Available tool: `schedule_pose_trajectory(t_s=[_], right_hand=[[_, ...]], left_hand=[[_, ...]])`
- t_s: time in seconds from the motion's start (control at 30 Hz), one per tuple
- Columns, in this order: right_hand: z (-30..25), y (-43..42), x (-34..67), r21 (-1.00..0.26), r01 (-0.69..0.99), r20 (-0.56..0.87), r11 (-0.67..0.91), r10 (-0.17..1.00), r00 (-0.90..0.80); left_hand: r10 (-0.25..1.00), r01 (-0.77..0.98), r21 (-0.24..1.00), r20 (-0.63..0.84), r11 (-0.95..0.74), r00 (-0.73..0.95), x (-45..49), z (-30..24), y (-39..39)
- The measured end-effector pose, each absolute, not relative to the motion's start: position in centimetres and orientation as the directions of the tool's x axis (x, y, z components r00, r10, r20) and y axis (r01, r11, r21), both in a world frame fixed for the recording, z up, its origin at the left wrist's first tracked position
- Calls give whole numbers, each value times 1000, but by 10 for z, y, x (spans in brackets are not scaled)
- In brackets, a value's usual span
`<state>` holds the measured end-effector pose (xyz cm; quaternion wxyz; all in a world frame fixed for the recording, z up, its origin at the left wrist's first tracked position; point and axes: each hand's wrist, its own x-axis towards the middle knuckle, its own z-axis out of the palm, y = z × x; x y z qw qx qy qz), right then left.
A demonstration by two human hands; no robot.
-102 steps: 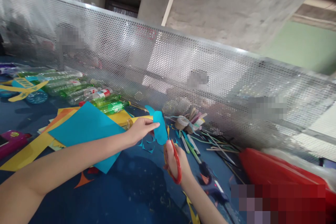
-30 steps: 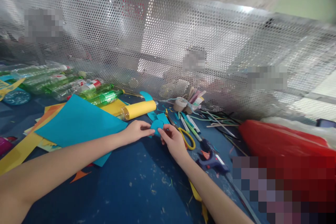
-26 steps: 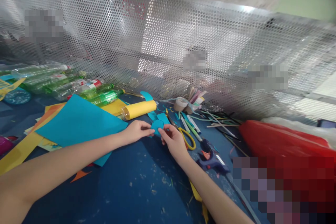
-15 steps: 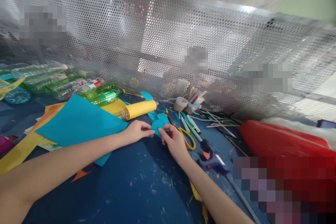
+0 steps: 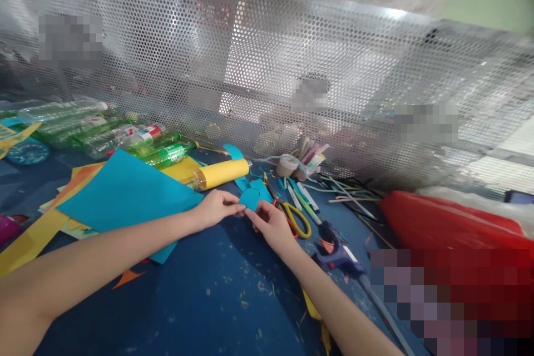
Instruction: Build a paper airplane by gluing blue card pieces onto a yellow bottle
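Left hand [image 5: 217, 208]: we see its thumb and forefinger pressed together on the lower left edge of the blue paper piece [image 5: 249, 198].
Right hand [image 5: 273, 223]: we see thumb and fingertips pinching the same piece at its lower right edge.
Blue paper piece: small and rounded, it sits between the two sets of fingertips, above the table [image 5: 200, 300]; we see a curved line across it, though we cannot tell a fold from a second layer.
Scissors [image 5: 307, 221]: just right of the right hand, yellow and red at the handles, blades pointing away from us.
Blue scraps [image 5: 258, 184]: just beyond the grip.
Wrapped bottle [image 5: 223, 173]: lying beyond the left hand, with yellow paper around it.
Big blue sheet [image 5: 125, 194]: left of the grip, on other coloured paper, partly under the left forearm.
Green bottle [image 5: 173, 156]: farther off beyond the left hand, lying on its side.
Cup [image 5: 287, 167]: beyond the grip and a little right.
Glue gun [image 5: 342, 257]: right of the right wrist, lying on the table.
Red bag [image 5: 434, 219]: well apart, far right of the grip.
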<state>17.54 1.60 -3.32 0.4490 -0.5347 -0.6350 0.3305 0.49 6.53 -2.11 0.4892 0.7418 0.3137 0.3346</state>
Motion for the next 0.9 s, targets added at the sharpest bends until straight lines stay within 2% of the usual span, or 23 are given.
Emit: schedule_pose_trajectory(t_s=[0.3, 0.9], right_hand=[[-31, 14, 175, -912, 357, 208, 204, 978, -27], [-29, 16, 176, -947, 276, 182, 163, 982, 45]], left_hand=[[786, 139, 932, 196, -336, 586, 5, -21, 66], [846, 117, 961, 157, -250, 510, 5, -21, 65]])
